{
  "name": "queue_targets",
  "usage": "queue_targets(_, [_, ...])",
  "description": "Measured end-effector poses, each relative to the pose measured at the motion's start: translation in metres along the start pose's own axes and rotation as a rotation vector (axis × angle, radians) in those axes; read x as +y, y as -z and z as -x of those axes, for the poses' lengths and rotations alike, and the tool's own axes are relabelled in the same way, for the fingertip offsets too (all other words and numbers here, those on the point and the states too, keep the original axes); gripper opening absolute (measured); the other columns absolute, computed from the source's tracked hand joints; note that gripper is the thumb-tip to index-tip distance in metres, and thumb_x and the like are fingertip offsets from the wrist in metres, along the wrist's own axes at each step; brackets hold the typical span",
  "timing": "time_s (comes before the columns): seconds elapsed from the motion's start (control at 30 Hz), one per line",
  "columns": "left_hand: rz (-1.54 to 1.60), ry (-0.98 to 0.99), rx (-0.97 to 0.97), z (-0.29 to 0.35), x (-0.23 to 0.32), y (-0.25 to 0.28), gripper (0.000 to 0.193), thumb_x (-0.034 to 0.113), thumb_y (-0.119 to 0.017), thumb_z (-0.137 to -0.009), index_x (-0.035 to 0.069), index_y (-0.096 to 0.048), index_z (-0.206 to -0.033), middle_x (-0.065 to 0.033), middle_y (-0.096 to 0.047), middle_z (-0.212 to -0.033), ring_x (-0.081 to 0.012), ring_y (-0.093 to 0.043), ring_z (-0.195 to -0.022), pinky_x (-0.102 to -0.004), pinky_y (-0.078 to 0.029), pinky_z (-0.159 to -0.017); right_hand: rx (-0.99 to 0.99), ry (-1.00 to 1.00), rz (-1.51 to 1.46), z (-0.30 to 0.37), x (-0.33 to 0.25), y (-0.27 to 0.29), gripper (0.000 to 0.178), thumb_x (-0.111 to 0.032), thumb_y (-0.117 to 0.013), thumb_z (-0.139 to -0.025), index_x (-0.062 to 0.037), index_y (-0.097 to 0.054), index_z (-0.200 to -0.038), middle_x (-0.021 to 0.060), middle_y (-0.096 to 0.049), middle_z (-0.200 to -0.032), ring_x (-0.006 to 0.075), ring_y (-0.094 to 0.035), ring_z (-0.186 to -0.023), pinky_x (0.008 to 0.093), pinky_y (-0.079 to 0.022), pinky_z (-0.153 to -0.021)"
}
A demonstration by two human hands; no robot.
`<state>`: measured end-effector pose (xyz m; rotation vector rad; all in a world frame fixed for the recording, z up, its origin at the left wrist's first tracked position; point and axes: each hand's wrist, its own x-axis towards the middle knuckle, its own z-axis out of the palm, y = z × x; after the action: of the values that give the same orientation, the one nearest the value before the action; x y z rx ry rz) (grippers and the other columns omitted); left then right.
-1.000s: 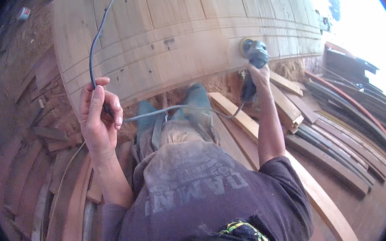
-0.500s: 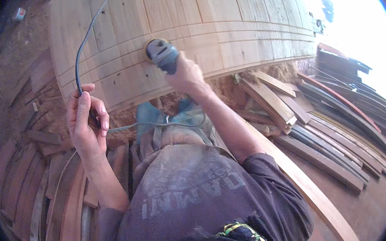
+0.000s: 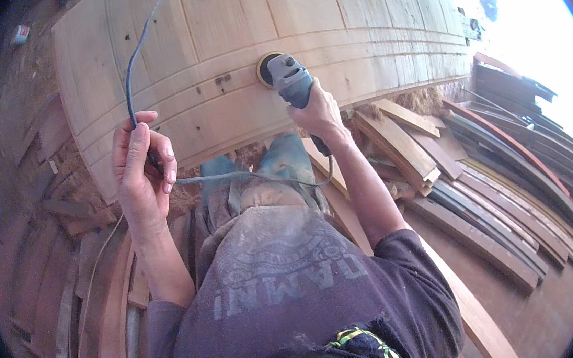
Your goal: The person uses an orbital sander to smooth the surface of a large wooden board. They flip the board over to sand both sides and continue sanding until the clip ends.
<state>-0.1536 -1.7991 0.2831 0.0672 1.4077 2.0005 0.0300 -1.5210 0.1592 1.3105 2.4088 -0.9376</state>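
My right hand [image 3: 317, 112] is wrapped round the body of an angle grinder [image 3: 291, 78]. Its round sanding disc [image 3: 266, 70], yellow at the rim, rests on or just over a pale wooden panel [image 3: 199, 60] with grooves cut across it. From the tool's rear a dark power cord [image 3: 258, 175] loops past my waist to my left hand [image 3: 143, 158]. That hand is raised near the panel's front left edge, its fingers closed on the cord, which runs on upward over the panel. Whether the disc spins I cannot tell.
Stacked boards [image 3: 503, 206] lie on the floor to the right, and more planks [image 3: 91, 301] lie at the left. One long pale board [image 3: 467, 299] runs close by my right side. Wood shavings [image 3: 424, 101] lie beneath the panel's edge. A small white container [image 3: 21, 35] stands far left.
The grinder has moved right along the panel in my right hand. My left hand, still on the cord, is slightly further right. The view has shifted a little.
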Motion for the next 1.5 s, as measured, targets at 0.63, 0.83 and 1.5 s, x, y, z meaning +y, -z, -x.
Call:
queue_targets(0.63, [0.001,0.078,-0.086,-0.046,-0.028,-0.11,0.024,0.022,-0.051,-0.116,0.005,-0.062,-0.128,-0.0061,-0.065,-0.076,-0.0087,-0.055,-0.049,-0.0209,-0.041,-0.042,0.243,-0.153,-0.217,-0.064,0.173,0.091,0.058,-0.029,-0.081,-0.078,-0.0008,-0.061,-0.124,0.0291,-0.076,-0.108,0.0445,-0.075,-0.106,0.0494,-0.058,-0.091])
queue_targets(0.83, [-0.031,0.06,-0.06,-0.041,-0.025,-0.125,0.023,0.023,-0.051,-0.116,0.006,-0.061,-0.127,-0.0057,-0.064,-0.075,-0.0092,-0.055,-0.049,-0.0209,-0.041,-0.043,0.305,-0.157,-0.439,-0.093,0.223,0.123,0.045,-0.024,-0.086,-0.081,-0.0055,-0.067,-0.118,0.0057,-0.072,-0.093,0.0188,-0.069,-0.08,0.0372,-0.058,-0.073])
queue_targets(1.5, [-0.059,0.027,0.055,-0.056,-0.002,-0.1,0.023,0.022,-0.053,-0.115,0.005,-0.064,-0.126,-0.0042,-0.063,-0.074,-0.0073,-0.052,-0.048,-0.0201,-0.038,-0.04,-0.027,0.066,-0.028,-0.081,0.024,0.066,0.048,-0.022,-0.073,-0.081,-0.0004,-0.053,-0.12,0.0321,-0.074,-0.102,0.051,-0.073,-0.1,0.0585,-0.058,-0.089])
